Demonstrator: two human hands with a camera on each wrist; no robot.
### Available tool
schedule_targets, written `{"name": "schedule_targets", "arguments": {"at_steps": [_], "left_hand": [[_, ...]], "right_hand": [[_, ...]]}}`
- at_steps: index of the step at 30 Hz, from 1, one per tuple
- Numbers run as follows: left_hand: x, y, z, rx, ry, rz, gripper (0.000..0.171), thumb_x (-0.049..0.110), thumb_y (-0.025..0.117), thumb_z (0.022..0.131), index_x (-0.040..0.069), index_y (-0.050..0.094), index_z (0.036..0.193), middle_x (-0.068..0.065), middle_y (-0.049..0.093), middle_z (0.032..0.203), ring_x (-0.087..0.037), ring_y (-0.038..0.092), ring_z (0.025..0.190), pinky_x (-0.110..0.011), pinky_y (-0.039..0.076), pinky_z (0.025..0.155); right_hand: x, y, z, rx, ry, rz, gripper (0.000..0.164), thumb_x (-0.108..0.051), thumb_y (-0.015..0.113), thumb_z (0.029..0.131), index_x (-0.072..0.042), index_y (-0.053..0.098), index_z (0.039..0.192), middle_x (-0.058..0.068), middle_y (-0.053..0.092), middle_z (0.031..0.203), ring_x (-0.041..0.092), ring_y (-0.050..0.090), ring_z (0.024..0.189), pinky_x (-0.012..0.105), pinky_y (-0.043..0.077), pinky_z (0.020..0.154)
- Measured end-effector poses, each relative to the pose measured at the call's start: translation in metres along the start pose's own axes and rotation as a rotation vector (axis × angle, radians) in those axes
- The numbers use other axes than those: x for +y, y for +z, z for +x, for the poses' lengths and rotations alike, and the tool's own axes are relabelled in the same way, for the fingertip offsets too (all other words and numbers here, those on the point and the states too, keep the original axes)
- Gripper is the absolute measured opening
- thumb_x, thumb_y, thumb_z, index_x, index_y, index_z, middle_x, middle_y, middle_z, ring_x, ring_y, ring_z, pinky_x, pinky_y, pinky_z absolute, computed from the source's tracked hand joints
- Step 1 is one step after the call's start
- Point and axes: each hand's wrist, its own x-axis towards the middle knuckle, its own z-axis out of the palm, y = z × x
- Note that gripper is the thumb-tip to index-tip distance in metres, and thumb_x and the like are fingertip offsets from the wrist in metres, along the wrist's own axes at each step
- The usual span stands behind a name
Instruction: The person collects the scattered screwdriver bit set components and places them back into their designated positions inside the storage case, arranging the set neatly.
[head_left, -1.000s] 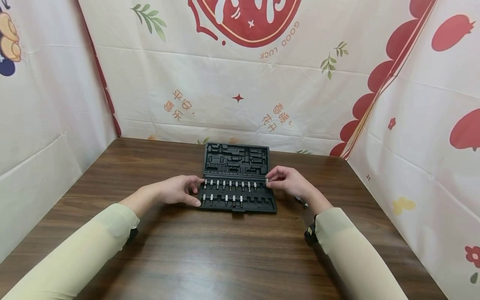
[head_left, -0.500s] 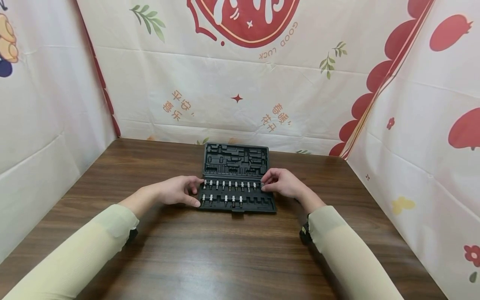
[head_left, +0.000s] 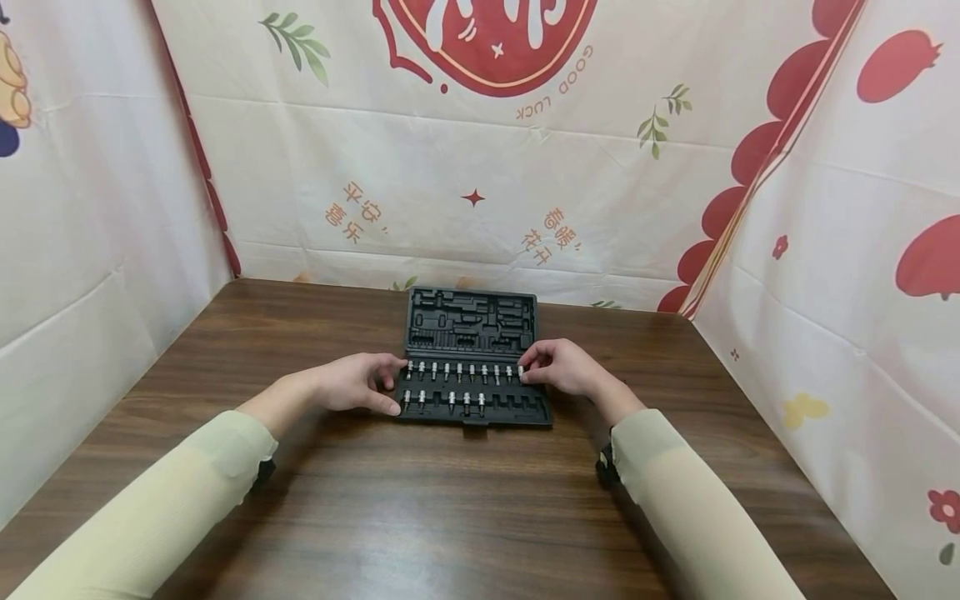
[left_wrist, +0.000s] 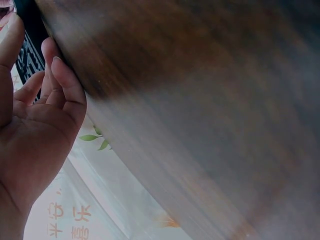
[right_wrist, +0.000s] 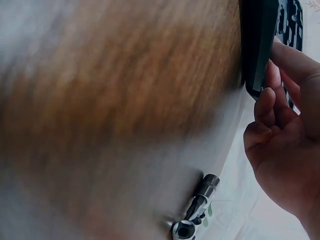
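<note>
A black tool case point(head_left: 517, 414) lies unfolded on the table, its lid point(head_left: 472, 317) at the back. Two rows of silver bit sockets point(head_left: 460, 372) stand in its slots. At the right end of the upper row, my right hand point(head_left: 564, 367) pinches a bit socket point(head_left: 521, 370) between thumb and fingers, mostly covering it. My left hand point(head_left: 352, 383) rests along the case's left edge, thumb at the front corner and index finger farther back. Its other fingers bend loosely in the left wrist view. The case side point(right_wrist: 260, 45) shows beside my right fingers in the right wrist view.
A couple of loose metal socket pieces point(right_wrist: 207, 186) lie on the table right of the case, hidden by my forearm in the head view. Printed cloth point(head_left: 450, 225) surrounds the wooden table point(head_left: 420, 508) at the back and sides.
My right hand has moved slightly left with the bit socket, from the case's right edge to the end of the upper row. My left hand has stayed in place.
</note>
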Motion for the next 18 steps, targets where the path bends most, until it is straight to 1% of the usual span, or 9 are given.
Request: {"name": "schedule_targets", "arguments": {"at_steps": [7, 11, 14, 18], "left_hand": [[0.0007, -0.0007, -0.0010, 0.003, 0.004, -0.001, 0.086, 0.028, 0.089, 0.095, -0.008, 0.046, 0.160, -0.013, 0.067, 0.118, -0.016, 0.066, 0.095, -0.034, 0.053, 0.089], [0.0002, -0.0012, -0.0010, 0.003, 0.003, 0.001, 0.086, 0.028, 0.088, 0.095, -0.008, 0.046, 0.161, -0.013, 0.067, 0.118, -0.016, 0.066, 0.095, -0.035, 0.053, 0.089], [-0.0004, -0.0011, -0.0008, -0.002, 0.004, 0.000, 0.086, 0.028, 0.088, 0.096, -0.007, 0.045, 0.161, -0.013, 0.067, 0.119, -0.016, 0.067, 0.097, -0.035, 0.053, 0.090], [-0.0014, 0.0001, 0.0002, -0.005, 0.003, 0.000, 0.085, 0.029, 0.088, 0.096, -0.007, 0.046, 0.161, -0.013, 0.067, 0.119, -0.016, 0.067, 0.097, -0.035, 0.053, 0.090]], "right_hand": [[0.0006, -0.0011, 0.0012, -0.008, 0.006, -0.003, 0.016, -0.019, 0.080, 0.102, -0.011, 0.079, 0.117, 0.004, 0.069, 0.096, 0.018, 0.058, 0.075, 0.034, 0.051, 0.068], [0.0025, -0.0014, 0.0037, -0.009, 0.000, 0.003, 0.019, -0.019, 0.080, 0.103, -0.012, 0.079, 0.120, 0.005, 0.068, 0.094, 0.019, 0.058, 0.074, 0.034, 0.052, 0.068], [0.0043, -0.0022, 0.0044, 0.001, 0.006, 0.008, 0.024, -0.020, 0.081, 0.102, -0.013, 0.078, 0.125, 0.006, 0.068, 0.098, 0.020, 0.060, 0.080, 0.035, 0.054, 0.070], [0.0068, -0.0048, 0.0049, 0.026, 0.025, 0.024, 0.038, -0.022, 0.083, 0.101, -0.017, 0.073, 0.137, 0.008, 0.066, 0.106, 0.023, 0.061, 0.090, 0.036, 0.055, 0.074]]}}
